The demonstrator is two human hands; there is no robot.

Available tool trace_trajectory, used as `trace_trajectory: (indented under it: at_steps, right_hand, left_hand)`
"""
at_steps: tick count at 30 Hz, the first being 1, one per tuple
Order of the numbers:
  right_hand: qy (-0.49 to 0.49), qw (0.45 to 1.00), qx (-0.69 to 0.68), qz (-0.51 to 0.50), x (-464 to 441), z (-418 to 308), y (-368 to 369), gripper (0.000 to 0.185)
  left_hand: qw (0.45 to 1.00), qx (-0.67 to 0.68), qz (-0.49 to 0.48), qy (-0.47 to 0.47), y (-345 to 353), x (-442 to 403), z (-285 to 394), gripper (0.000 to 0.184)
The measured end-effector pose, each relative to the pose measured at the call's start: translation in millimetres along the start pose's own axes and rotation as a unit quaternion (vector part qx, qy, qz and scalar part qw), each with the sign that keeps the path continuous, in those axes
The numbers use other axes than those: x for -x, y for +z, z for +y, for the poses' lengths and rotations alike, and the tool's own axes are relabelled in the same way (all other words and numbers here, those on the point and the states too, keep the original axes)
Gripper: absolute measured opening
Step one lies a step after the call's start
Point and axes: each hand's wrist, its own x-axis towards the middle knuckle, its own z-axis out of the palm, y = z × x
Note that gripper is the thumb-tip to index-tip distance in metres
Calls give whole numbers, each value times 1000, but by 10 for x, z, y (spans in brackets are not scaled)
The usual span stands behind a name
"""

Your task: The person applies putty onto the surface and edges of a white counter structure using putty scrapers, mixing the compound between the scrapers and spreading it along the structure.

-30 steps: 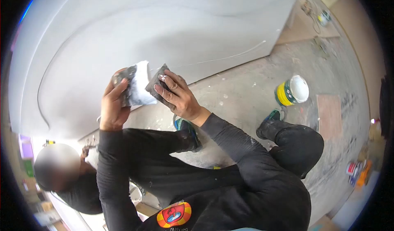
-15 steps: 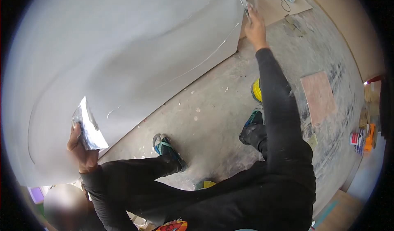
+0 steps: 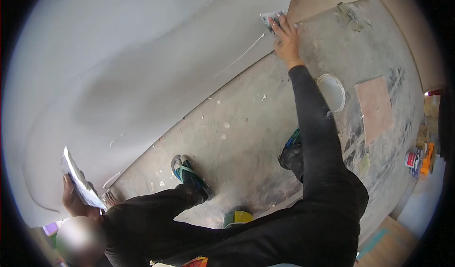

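At the lower left, my left hand (image 3: 74, 198) grips a metal plate (image 3: 81, 181) that carries white paste. My right arm reaches up to the far end of the grey panel (image 3: 156, 58), where my right hand (image 3: 286, 39) presses a small flat scraper (image 3: 272, 20) on the panel near its edge. A thin white line of paste (image 3: 241, 57) runs along the panel below the scraper. The thumb side of my left hand is partly hidden behind the plate.
A white bucket (image 3: 332, 94) stands right of my right forearm. Beyond it lies a pinkish board (image 3: 374, 108) on the stained floor (image 3: 227, 129). A blurred round shape (image 3: 81, 241) is at lower left. Orange and red items (image 3: 426, 159) lie far right.
My hands have moved apart: the left went down and left with the plate, the right went up and right with the scraper, which now lies flatter on the panel.
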Motion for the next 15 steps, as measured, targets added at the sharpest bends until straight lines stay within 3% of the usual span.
trace_trajectory:
  at_steps: [1,2,5,7,9,10,12,13,15]
  right_hand:
    - [1,1000,0,-5,157,-33,121,78]
    - [32,999,-33,2,308,-99,249,78]
    - [79,993,-90,19,689,-398,575,77]
    - [155,982,-108,26,908,-642,769,77]
    - [174,978,-115,18,1111,-906,911,77]
    - [190,973,-131,25,1210,-1054,975,70]
    - [198,960,-191,53,1268,-1381,1027,63]
    - [196,959,-198,47,1339,-1545,1095,63]
    - [281,936,-205,56,1487,-1884,1251,72]
  left_hand:
    - [995,-75,-49,35,-57,-27,-26,84]
    - [999,-46,-2,7,-106,-48,-37,110]
    - [998,-44,-38,3,-318,-79,-79,110]
    - [999,-27,-4,-18,-347,-90,-83,121]
    - [999,-19,-31,18,-430,-85,-130,87]
    - [999,-23,-25,15,-411,-79,-91,87]
    - [991,96,-55,-77,-203,-71,37,38]
    - [991,94,-46,-79,-53,-49,76,38]
    - [980,129,115,-97,154,-3,141,21]
